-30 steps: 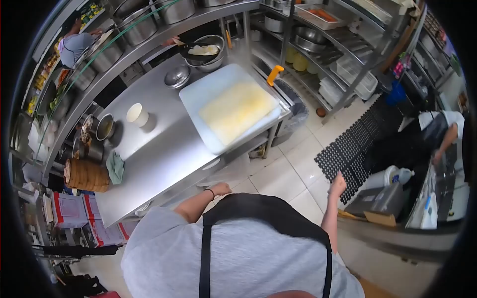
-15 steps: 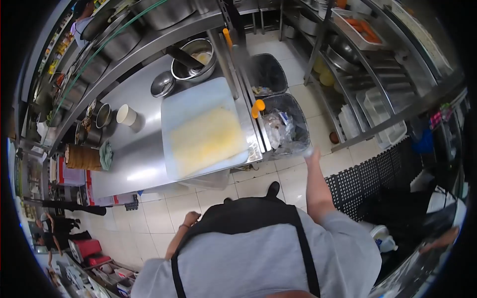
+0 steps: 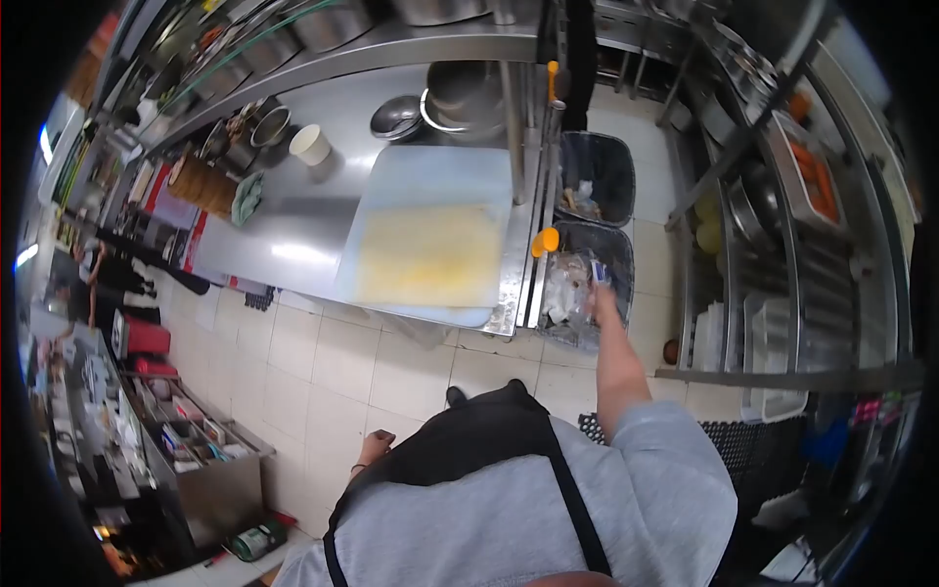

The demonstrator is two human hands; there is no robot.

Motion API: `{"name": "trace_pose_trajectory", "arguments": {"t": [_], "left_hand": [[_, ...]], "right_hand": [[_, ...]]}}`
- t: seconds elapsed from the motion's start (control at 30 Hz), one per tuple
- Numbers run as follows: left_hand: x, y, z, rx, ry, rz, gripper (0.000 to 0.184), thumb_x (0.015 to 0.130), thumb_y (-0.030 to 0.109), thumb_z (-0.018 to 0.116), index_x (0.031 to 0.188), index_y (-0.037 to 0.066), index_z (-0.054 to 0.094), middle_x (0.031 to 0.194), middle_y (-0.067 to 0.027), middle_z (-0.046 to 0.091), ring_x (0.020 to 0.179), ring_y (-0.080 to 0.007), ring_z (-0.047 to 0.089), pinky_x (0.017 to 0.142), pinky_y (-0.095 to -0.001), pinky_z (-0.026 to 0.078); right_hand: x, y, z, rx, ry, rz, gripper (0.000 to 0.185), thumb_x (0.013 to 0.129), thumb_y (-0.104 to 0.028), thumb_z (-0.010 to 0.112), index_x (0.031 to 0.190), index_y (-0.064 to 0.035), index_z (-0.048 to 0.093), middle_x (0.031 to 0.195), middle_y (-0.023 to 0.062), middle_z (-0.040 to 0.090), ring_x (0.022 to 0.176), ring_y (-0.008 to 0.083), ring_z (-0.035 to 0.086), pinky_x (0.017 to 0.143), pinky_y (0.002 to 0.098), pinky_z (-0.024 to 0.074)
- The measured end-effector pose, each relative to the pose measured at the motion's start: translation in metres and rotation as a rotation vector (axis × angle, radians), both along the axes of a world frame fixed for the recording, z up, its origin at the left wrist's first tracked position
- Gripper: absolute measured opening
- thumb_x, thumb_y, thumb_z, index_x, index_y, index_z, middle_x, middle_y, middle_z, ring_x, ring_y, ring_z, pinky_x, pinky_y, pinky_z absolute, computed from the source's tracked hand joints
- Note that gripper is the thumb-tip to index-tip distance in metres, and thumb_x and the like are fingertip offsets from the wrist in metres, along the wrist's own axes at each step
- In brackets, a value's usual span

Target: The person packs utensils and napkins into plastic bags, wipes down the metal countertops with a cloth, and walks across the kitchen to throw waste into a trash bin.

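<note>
My right hand (image 3: 604,301) reaches over the nearer black bin (image 3: 626,256). Clear plastic film and crumpled rubbish (image 3: 565,298) fill this bin, and a clear wrapper with a blue mark (image 3: 597,274) lies right at my fingers. The fingers are small and partly hidden, so whether they grip the wrapper cannot be told. My left hand (image 3: 376,447) hangs low over the floor in front of my black apron (image 3: 460,440), fingers curled, with nothing seen in it. A yellow-stained cutting board (image 3: 430,256) rests on the steel worktop (image 3: 284,220) beside the bin.
A second black bin (image 3: 626,161) stands behind the first. Steel bowls (image 3: 396,117) and a pale cup (image 3: 310,145) sit on the worktop. Orange handles (image 3: 545,242) stick out at its right edge. Wire shelving (image 3: 797,377) runs along the right. Another person (image 3: 93,274) stands far left.
My view has turned, shifting the worktop and bins to the right. My right hand has gone from beside the nearer bin to over its contents. My left hand stays low and curled.
</note>
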State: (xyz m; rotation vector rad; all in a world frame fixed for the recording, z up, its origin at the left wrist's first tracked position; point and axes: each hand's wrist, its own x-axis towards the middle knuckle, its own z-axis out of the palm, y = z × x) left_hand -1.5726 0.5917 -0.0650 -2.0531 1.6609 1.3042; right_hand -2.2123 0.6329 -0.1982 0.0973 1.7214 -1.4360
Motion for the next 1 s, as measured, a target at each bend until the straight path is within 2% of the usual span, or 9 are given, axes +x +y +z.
{"name": "trace_pose_trajectory", "arguments": {"t": [0.1,0.13,0.17,0.23,0.4,0.53,0.73,0.93,1.0], "left_hand": [[0.013,0.013,-0.005,-0.051,0.054,0.039,0.027,0.075,0.025,0.062,0.08,-0.001,0.062,0.071,-0.0111,0.063,0.058,-0.0163,0.06,0.057,-0.0292,0.047],[0.017,0.018,-0.004,-0.05,0.056,0.034,0.026,0.076,0.024,0.062,0.08,-0.001,0.062,0.07,-0.0109,0.063,0.058,-0.0164,0.06,0.056,-0.0293,0.047],[0.023,0.021,-0.005,-0.05,0.059,0.027,0.026,0.076,0.024,0.062,0.08,-0.001,0.062,0.069,-0.0107,0.063,0.057,-0.0164,0.059,0.056,-0.0295,0.047],[0.039,0.03,-0.007,-0.053,0.062,0.05,0.025,0.075,0.024,0.062,0.08,-0.001,0.062,0.067,-0.0104,0.063,0.057,-0.0162,0.059,0.055,-0.0295,0.047],[0.093,0.052,-0.011,-0.017,0.09,0.2,0.023,0.076,0.022,0.061,0.081,0.0,0.062,0.069,-0.0099,0.062,0.058,-0.0162,0.059,0.051,-0.0286,0.046],[0.156,0.066,-0.028,0.015,0.141,0.327,0.023,0.076,0.022,0.06,0.084,0.0,0.061,0.073,-0.0104,0.062,0.061,-0.017,0.059,0.052,-0.029,0.046],[0.256,0.061,-0.052,0.068,0.089,0.501,0.024,0.076,0.022,0.06,0.085,-0.001,0.061,0.075,-0.0109,0.063,0.064,-0.0176,0.059,0.057,-0.0299,0.046],[0.359,0.016,-0.057,0.047,0.104,0.62,0.026,0.076,0.022,0.06,0.085,-0.002,0.06,0.077,-0.0114,0.063,0.068,-0.0181,0.058,0.061,-0.0308,0.047],[0.392,-0.009,-0.057,0.022,0.111,0.658,0.026,0.076,0.022,0.06,0.086,-0.002,0.06,0.078,-0.0116,0.063,0.069,-0.0183,0.058,0.063,-0.0311,0.047]], "right_hand": [[0.055,0.059,-0.086,0.46,0.336,0.735,0.037,0.078,-0.031,0.055,0.102,-0.0021,0.051,0.069,0.0117,0.056,0.053,0.0248,0.055,0.047,0.0411,0.0464],[0.09,0.075,-0.059,0.476,0.224,0.506,0.037,0.075,-0.029,0.057,0.096,0.0015,0.055,0.071,0.0131,0.059,0.052,0.0251,0.057,0.049,0.0396,0.0481],[0.105,0.075,-0.048,0.718,0.302,0.927,0.035,0.073,-0.029,0.058,0.086,0.0035,0.06,0.072,0.0138,0.06,0.054,0.0255,0.059,0.053,0.0376,0.0496],[0.14,0.081,-0.059,0.728,0.557,1.347,0.04,0.074,-0.036,0.057,0.078,0.0039,0.062,0.074,0.0148,0.062,0.057,0.0263,0.061,0.057,0.0367,0.0505],[0.216,0.044,-0.034,0.46,0.793,1.771,0.041,0.075,-0.039,0.055,0.076,0.0013,0.063,0.074,0.0146,0.062,0.055,0.0258,0.061,0.056,0.0363,0.0503],[0.283,-0.04,0.015,0.428,0.763,1.889,0.034,0.073,-0.034,0.055,0.075,-0.0015,0.064,0.071,0.0143,0.061,0.051,0.0255,0.061,0.056,0.0363,0.0506],[0.404,-0.169,0.016,0.325,0.813,1.762,0.021,0.069,-0.028,0.054,0.067,-0.0085,0.063,0.056,0.01,0.058,0.055,0.0234,0.061,0.055,0.0394,0.0467],[0.533,-0.281,-0.001,0.214,1.001,1.718,0.027,0.069,-0.026,0.054,0.088,-0.0093,0.063,0.086,0.0136,0.062,0.079,0.03,0.059,0.069,0.0415,0.0459],[0.569,-0.305,0.032,0.153,1.038,1.769,0.027,0.067,-0.019,0.051,0.084,-0.0036,0.065,0.085,0.0189,0.062,0.079,0.0328,0.06,0.069,0.0424,0.0467]]}}
